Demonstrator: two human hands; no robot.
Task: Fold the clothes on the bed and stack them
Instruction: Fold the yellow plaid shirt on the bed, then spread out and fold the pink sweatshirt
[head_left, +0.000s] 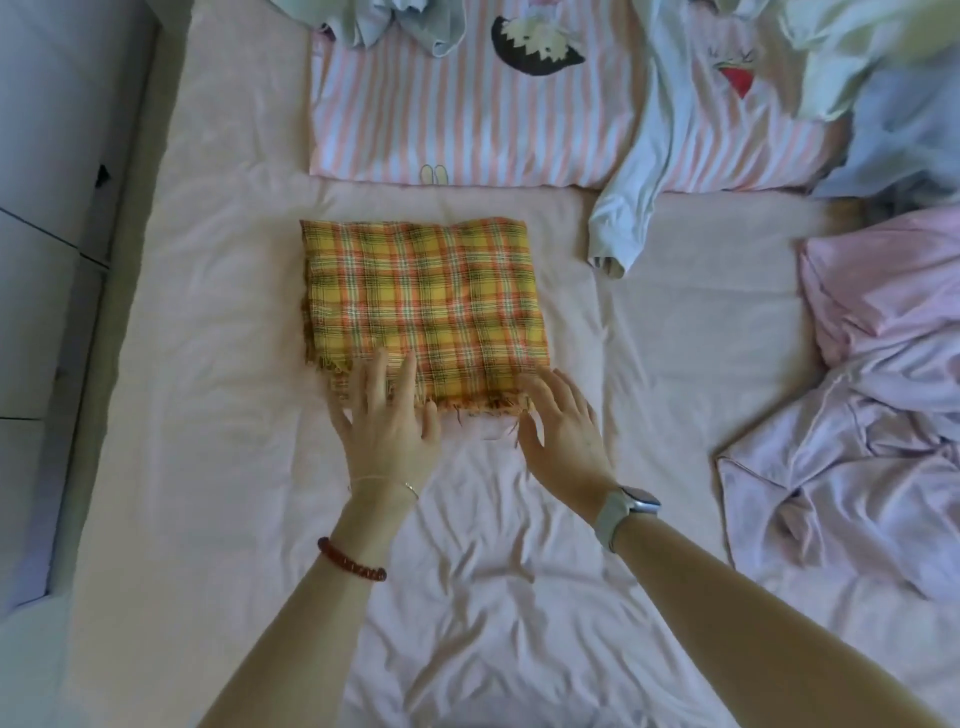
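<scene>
Left hand (387, 415) lies flat, fingers straight, on the near left corner of the folded plaid cloth (426, 296); right hand (563, 415) rests likewise, flat, at its near right corner. Plaid cloth sits mid-bed (234, 312); beyond it a striped pillow (467, 130), right of it a crumpled pink garment (857, 415).

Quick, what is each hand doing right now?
Left hand: open, fingers straight, resting on the near edge of the folded plaid cloth.
Right hand: open, fingers flat at the cloth's near right corner, no grip on anything.
</scene>
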